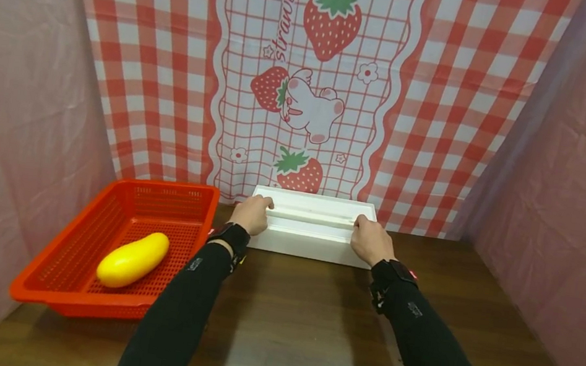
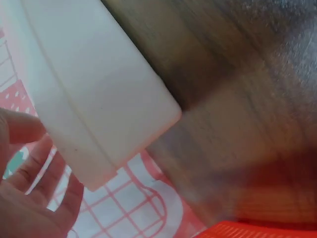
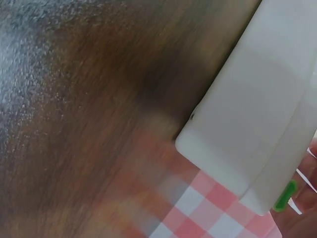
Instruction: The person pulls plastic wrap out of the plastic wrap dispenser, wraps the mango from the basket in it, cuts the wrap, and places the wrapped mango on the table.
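Note:
A long white box [image 1: 309,246] stands at the back of the table, its pale inside showing from above. A white ledge runs across it between the hands. My left hand [image 1: 252,213] grips its left end, thumb on top. At the right end my right hand [image 1: 371,239] grips it in the same way. In the left wrist view, curled fingers [image 2: 37,171] lie along the seamed rim of the box. The right wrist view shows fingertips at the box's far edge, beside a small green piece [image 3: 286,195].
A red plastic basket [image 1: 59,244] stands on the left with a smooth yellow oblong object [image 1: 133,260] inside. Behind the box hangs a red-checked strawberry cloth [image 1: 433,103]. Pink cloth [image 1: 566,202] walls off both sides of the brown wooden table [image 1: 300,334].

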The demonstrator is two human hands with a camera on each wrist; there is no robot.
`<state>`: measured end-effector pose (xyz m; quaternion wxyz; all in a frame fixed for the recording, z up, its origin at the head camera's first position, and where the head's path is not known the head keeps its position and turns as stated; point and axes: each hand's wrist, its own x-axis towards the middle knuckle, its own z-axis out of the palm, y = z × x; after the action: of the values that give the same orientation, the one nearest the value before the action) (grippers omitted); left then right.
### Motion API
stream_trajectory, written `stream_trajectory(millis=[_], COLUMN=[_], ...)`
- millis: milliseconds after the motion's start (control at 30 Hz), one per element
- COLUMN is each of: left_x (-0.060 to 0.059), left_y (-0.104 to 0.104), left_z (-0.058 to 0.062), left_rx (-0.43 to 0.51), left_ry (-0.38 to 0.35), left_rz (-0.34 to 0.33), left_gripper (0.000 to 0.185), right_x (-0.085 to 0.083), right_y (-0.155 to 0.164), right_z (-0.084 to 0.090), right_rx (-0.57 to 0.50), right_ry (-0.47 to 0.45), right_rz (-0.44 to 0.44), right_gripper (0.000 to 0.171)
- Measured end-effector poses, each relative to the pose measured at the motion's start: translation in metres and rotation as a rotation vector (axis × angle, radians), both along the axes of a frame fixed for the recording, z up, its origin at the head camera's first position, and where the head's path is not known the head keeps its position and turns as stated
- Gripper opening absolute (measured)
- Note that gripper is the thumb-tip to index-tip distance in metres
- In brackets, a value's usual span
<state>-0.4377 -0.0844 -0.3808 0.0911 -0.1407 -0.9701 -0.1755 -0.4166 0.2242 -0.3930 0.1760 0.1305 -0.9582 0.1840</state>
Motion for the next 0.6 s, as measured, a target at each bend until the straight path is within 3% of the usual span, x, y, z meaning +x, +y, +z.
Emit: stream_trajectory(millis=[100,300,467,600], left_x=[-0.0009,-0.0038,-0.0044,-0.004], left_y=[0.0046,0.0061,0.0046,0.0049], left_z=[0.0016,-0.0021,-0.0024,0.0012], left_rx=[-0.103,-0.224,-0.185,-0.089], left_ry=[-0.006,0.049,0.095,0.064], left_rz=[0.012,0.028,0.045,0.018], left_gripper=[0.039,0.023,0.014,0.019], right_x=[0.0002,0.0012,0.0008,0.0003], right_y=[0.0004,0.0006,0.0024,0.0037], right_z=[0.0,-0.0009,-0.0035,-0.0032], right_rx=[-0.016,-0.041,-0.046,-0.05], right_ry=[-0.006,0.006,0.006,0.007], right_rz=[-0.008,-0.006,-0.018,-0.02], right_gripper=[0.024,0.024,0.022,0.021])
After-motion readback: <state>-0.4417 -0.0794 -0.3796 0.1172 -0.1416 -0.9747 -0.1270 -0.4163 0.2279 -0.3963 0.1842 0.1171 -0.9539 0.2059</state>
